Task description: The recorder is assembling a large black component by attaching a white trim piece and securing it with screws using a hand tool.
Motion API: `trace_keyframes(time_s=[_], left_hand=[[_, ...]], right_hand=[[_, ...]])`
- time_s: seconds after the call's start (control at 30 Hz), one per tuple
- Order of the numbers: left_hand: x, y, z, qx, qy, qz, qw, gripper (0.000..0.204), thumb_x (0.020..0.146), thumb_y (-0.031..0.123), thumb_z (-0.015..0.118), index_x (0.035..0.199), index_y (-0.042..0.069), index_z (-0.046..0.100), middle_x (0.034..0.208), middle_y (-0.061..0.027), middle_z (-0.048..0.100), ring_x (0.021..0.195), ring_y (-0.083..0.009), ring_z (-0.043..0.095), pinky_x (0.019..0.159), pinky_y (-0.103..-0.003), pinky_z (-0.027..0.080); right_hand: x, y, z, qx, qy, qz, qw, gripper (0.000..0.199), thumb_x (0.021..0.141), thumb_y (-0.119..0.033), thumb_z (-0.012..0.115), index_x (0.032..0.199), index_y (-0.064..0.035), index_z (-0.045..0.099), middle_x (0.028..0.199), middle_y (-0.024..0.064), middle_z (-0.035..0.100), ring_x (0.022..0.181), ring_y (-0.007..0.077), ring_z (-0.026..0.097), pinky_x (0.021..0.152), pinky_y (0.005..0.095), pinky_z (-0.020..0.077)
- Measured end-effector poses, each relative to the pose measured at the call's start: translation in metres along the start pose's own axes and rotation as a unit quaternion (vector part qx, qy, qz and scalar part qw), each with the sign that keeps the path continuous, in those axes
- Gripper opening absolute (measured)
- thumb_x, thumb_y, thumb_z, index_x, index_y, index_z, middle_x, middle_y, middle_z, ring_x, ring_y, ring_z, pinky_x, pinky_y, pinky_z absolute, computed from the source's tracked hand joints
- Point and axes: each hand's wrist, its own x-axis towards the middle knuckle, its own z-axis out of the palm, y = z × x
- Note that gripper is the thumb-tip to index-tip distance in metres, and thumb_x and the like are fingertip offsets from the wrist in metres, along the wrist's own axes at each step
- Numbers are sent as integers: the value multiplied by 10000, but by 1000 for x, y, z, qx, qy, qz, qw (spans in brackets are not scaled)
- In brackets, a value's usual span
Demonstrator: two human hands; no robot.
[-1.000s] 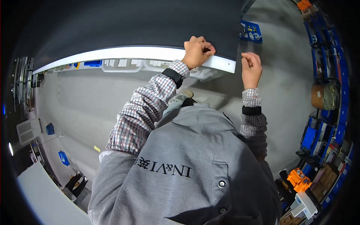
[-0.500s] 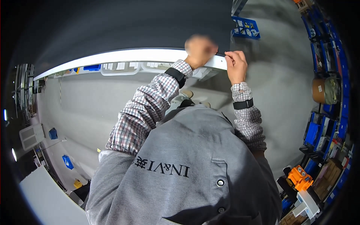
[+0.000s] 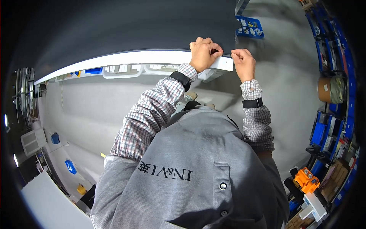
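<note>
While both forearms in checked sleeves rise from the lower middle of the frame, the left hand (image 3: 204, 53) sits in the upper middle, curled into a fist on the near edge of a large dark panel (image 3: 126, 28) that fills the upper left and upper centre. Its fingers are clenched and seem to pinch something thin at the panel's rim, though what that is cannot be told. Just to its right, the right hand (image 3: 244, 65) is also closed, thumb and fingers pressed together at the right end of the white edge strip (image 3: 126, 59) that runs along the panel's near side in a long curve from the left of the frame. The two hands are near each other but apart, with a fine dark line between them at the strip's top corner.

Each wrist carries a black wristband (image 3: 252, 103). Below the hands, a grey vest (image 3: 183, 175) fills the lower centre. Grey floor (image 3: 95, 110) spreads across the middle left. Blue bins (image 3: 324, 129) and shelving line the right rim, with a brown roll (image 3: 326, 89) among them and an orange tool (image 3: 305, 180) in the lower right. A blue tray (image 3: 249, 26) lies in the upper right, just beyond the panel's corner.
</note>
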Motion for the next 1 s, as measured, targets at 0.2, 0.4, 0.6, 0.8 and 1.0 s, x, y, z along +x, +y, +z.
trace_keyframes(time_s=[0.2,0.4,0.6,0.8,1.0], left_hand=[[1,0,0,26,15,8,1000,75,667,225,717,738,234,695,716,40,521,811,-181,435,732,-350,263],[2,-2,0,23,9,8,1000,77,668,232,717,742,233,696,720,35,515,808,-183,433,728,-346,262],[1,-4,-3,39,10,15,999,80,695,265,715,764,230,692,703,70,504,775,-157,435,732,-342,267],[-4,-2,-5,27,-1,4,1000,77,676,241,710,751,231,694,734,38,521,810,-178,434,732,-351,261],[-2,-9,-7,25,-3,0,1000,70,682,239,703,749,224,691,733,34,518,816,-179,436,731,-356,266]], right_hand=[[-4,11,1,25,28,18,999,71,764,-55,634,830,-33,650,782,69,602,635,146,593,579,257,471],[-4,14,6,49,36,22,998,63,757,-41,635,818,-32,648,755,59,602,602,134,580,564,249,461],[-5,13,9,45,38,22,998,58,746,-28,639,803,-28,646,742,52,598,588,123,571,545,238,450],[-12,29,13,102,61,40,992,66,756,-25,636,820,-15,648,746,45,600,588,99,555,546,227,446],[-7,16,19,237,39,170,956,95,777,-56,647,810,32,631,696,27,617,591,54,537,552,203,440]])
